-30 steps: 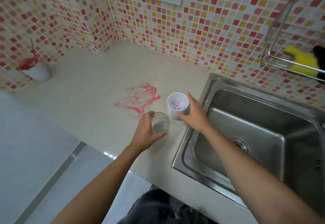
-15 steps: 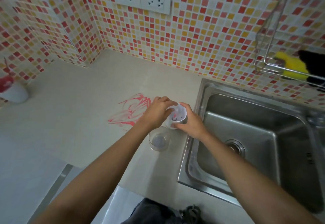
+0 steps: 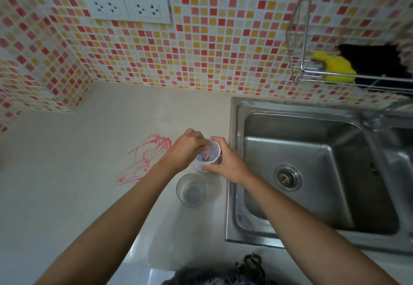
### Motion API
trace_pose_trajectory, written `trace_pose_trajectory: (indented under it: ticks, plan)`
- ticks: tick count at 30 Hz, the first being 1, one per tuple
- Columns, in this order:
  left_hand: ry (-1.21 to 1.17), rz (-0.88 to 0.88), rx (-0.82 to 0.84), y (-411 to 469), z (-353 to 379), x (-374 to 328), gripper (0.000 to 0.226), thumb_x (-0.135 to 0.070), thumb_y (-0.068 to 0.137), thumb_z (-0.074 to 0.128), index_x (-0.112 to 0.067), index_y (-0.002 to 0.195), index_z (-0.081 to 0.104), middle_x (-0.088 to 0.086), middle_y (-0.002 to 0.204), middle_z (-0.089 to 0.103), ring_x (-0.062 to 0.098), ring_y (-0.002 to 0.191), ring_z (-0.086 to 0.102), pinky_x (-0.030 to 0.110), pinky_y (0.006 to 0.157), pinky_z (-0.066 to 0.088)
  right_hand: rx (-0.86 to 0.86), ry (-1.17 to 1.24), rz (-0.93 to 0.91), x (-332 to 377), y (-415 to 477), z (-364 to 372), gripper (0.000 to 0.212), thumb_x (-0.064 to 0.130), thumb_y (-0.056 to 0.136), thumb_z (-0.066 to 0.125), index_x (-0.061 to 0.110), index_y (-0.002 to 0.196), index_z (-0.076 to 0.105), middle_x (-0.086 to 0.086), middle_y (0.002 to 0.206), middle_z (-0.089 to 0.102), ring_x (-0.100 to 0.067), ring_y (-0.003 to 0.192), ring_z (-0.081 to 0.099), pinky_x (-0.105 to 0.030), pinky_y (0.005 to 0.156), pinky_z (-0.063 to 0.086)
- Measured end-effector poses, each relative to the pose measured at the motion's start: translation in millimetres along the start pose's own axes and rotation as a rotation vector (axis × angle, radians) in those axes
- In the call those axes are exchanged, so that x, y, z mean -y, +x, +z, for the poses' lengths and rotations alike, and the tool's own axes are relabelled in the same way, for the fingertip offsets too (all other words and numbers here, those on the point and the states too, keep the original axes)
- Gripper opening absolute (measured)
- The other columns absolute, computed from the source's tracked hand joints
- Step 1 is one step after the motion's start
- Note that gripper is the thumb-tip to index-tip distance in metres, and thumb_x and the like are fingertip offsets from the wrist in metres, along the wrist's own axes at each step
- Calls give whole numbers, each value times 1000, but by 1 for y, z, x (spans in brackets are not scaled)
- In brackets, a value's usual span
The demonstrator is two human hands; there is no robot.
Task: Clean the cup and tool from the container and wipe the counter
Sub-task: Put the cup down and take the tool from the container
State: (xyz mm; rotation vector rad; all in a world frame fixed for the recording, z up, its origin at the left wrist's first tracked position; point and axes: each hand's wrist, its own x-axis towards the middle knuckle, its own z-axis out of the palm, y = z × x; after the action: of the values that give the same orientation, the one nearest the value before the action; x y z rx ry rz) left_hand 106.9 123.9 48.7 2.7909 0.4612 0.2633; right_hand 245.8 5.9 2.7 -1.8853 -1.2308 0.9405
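- Nearest, two bare forearms reach in over the front edge of the pale worktop, close to its right end where the sink is set in.
- A clear cup stands upright between the forearms, near the sink-side edge; neither hand touches it, and it sits just in front of the container.
- The white container stands upright right beside the sink rim, its open mouth facing up.
- The right hand grips the container from the sink side, thumb curled across its near wall and fingers round the far one.
- The left hand comes over the container's left rim with fingers bunched and curled down into the mouth, pinching the upper end of the tool.
- The tool is a thin pink-and-white stick standing inside the container; its lower end is too small to make out.
- A red scribble marks the worktop just left of the left hand, toward the middle.
- The steel sink fills the right end, its drain well apart from the hands.
- At the back edge a mosaic-tiled wall rises, carrying a double socket on the left.
- A wire rack hangs above the sink and holds a yellow sponge beside something black.
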Motion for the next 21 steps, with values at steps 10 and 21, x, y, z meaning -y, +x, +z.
trace_pose_trajectory:
  ticks: [10, 21]
  plan:
    - [-46, -237, -280, -1, -19, -13, 17, -10, 94, 62, -5, 104, 74, 16, 97, 72, 34, 90, 60, 33, 79, 43, -8, -106, 61, 14, -6, 7, 112, 37, 65, 85, 39, 148, 9, -1, 148, 38, -25, 133, 42, -41, 105, 40]
    - [-322, -352, -450, 27, -53, -64, 20, -20, 92, 67, -13, 108, 75, 2, 103, 74, 12, 84, 61, 26, 78, 50, -934, -345, -364, 111, -39, -212, 24, 12, 92, 53, 13, 113, 66, -1, 110, 67, -14, 100, 60, -27, 89, 47]
